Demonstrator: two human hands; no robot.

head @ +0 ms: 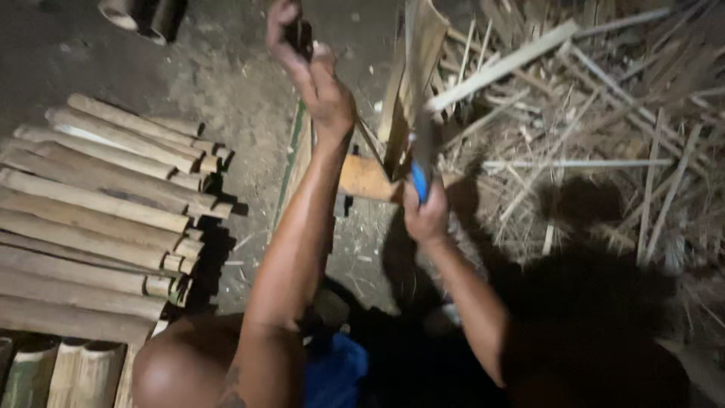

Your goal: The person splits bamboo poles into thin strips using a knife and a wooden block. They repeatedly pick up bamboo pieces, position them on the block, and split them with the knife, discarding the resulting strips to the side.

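Left hand raised at upper centre, closed round a dark object, kind unclear. Right hand at centre, clenched on a blue-handled blade wedged in the upright bamboo piece. Likely risks: blade slipping toward fingers, bamboo splintering. No packages, labels or signs visible; stacked bamboo poles at left

The knife handle gripped by the right hand is bright blue. At twelve o'clock the split bamboo piece is pale tan with darker brown streaks. The wooden block under it is warm orange-tan. At nine o'clock the stacked bamboo slats are light beige, shading to brown at their cut ends. At three o'clock the heap of bamboo splinters is straw-yellow and greyish. The floor is mottled grey-brown. At six o'clock the cloth is deep blue.
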